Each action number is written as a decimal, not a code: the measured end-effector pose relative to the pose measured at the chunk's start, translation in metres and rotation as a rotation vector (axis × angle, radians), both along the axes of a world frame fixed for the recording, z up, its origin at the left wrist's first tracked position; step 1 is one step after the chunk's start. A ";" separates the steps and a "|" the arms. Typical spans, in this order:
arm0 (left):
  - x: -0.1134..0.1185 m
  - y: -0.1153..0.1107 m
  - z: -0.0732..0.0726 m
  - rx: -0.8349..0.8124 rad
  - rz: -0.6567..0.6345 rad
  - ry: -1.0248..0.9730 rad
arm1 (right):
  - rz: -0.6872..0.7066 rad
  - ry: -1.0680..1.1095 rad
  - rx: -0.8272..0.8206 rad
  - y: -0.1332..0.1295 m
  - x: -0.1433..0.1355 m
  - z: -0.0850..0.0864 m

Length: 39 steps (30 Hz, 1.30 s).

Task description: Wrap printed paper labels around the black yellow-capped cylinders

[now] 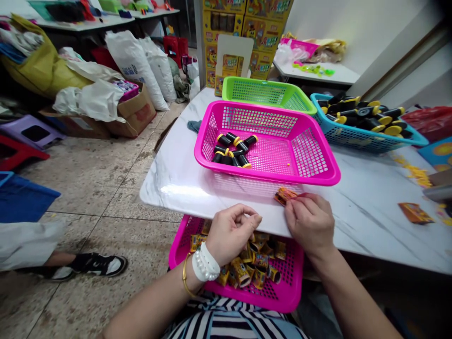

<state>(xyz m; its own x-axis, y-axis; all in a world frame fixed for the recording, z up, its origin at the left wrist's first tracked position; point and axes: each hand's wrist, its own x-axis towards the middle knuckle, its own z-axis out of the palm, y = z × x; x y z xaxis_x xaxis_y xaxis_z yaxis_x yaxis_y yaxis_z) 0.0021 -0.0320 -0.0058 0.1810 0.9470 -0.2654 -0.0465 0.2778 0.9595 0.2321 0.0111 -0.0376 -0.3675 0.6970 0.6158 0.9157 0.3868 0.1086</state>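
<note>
My right hand (310,221) is closed on a small orange printed wrapper (284,195) at the table's front edge. My left hand (235,230), fingers curled and thumb near the fingertips, hangs over a pink basket (293,301) on my lap; whatever it pinches is too small to make out. Several yellow printed tube sleeves (240,272) lie in that lap basket. On the table, a second pink basket (268,176) holds several black tubes with yellow ends (243,160) at its left side.
Behind stand a green basket (303,106) and a blue basket (370,141) full of black and yellow tubes. A flat orange packet (415,213) lies on the white table (370,202) at right. At left, a person's shoe (102,264) rests on the floor.
</note>
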 end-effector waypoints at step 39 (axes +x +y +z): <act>-0.012 -0.023 0.002 0.189 0.387 -0.089 | 0.303 0.912 -0.468 -0.056 -0.090 0.019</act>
